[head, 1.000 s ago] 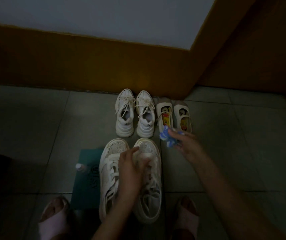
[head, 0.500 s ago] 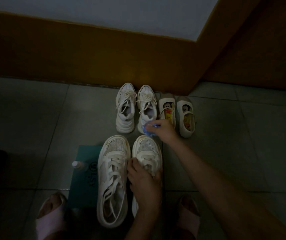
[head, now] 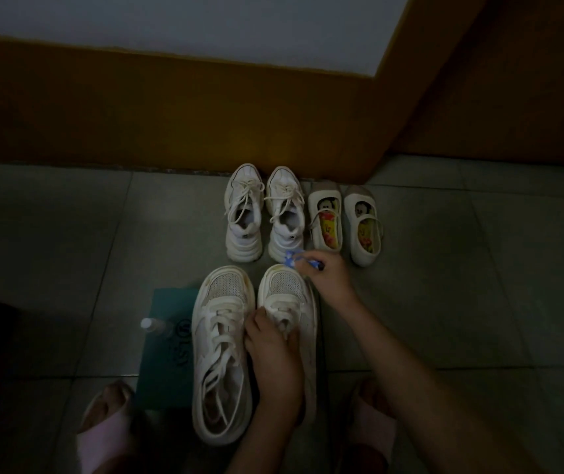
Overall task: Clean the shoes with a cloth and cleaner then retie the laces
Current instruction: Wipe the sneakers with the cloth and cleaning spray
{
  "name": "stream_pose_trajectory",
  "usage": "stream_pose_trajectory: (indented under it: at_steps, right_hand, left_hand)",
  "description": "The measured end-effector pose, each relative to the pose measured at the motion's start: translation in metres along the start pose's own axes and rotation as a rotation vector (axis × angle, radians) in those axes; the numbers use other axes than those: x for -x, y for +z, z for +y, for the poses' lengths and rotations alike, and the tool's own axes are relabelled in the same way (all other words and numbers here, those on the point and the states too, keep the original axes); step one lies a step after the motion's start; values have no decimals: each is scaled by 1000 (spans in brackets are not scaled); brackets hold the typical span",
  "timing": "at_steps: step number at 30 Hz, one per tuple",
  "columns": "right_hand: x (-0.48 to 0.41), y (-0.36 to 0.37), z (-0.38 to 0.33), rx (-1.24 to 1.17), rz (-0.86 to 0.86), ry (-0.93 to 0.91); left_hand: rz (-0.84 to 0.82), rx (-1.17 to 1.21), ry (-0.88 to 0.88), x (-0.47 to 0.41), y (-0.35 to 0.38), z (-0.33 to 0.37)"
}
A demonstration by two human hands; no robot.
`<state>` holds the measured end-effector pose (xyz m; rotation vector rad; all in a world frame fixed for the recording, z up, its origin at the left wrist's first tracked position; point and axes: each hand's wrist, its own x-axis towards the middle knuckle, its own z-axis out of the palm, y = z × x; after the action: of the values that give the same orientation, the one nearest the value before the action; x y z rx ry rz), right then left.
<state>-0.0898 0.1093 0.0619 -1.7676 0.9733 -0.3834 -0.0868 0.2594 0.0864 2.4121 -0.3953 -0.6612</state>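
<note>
Shoe [head: 282,285]: lying mid-floor, toe toward wall edge. Left hand [head: 273,354] gripping it over laces [head: 285,307]. Right hand [head: 325,273] pinching cloth [head: 290,260] at toe. Best handling, judging: pinning shoe firm, wiping toe rim in short strokes. Bottle [head: 150,325] sitting at mat [head: 167,302] edge.

Bare arms, pink slippers
Both forearms bare, as are left hand [head: 275,360] and right hand [head: 326,277]; left slipper [head: 101,439] and right slipper [head: 376,434] pale pink, open-toed

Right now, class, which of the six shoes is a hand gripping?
The right-hand shoe of the nearest, largest pair: the left hand grips it over the laces. The right hand holds only the blue cloth.
</note>
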Motion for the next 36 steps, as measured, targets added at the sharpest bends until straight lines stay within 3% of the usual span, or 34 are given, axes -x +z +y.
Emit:
stream_pose_trajectory:
  at_steps: [20, 26, 28, 33, 36]
  right_hand:
    - [62, -13, 28, -33, 102, 55]
    - [75, -30, 33, -35, -78, 151]
    - [69, -42, 31, -47, -130, 173]
    - [20, -47, 6, -90, 26, 134]
    - [-7, -22, -16, 8, -45, 66]
  left_hand:
    - [-15, -42, 9, 1, -3, 1]
    - [-32, -30, 14, 1, -4, 2]
    - [-26, -23, 11, 1, -3, 1]
    - [7, 7, 13, 0, 0, -3]
    - [15, -14, 22, 0, 1, -3]
